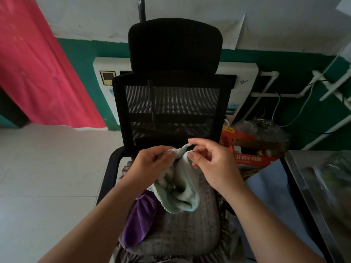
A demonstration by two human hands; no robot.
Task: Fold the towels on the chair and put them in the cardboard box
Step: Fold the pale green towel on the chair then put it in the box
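A pale green towel hangs bunched above the seat of a black mesh office chair. My left hand grips its upper edge on the left. My right hand pinches the same edge between thumb and forefinger a little to the right. A purple towel lies crumpled on the grey quilted seat cushion, below and left of the green one. An orange cardboard box with printed characters stands on the floor to the right of the chair, partly hidden behind my right hand.
A metal table edge runs along the right. Clear plastic bags lie behind the box. A white appliance and white pipes are against the green wall. A pink curtain hangs at left over pale floor tiles.
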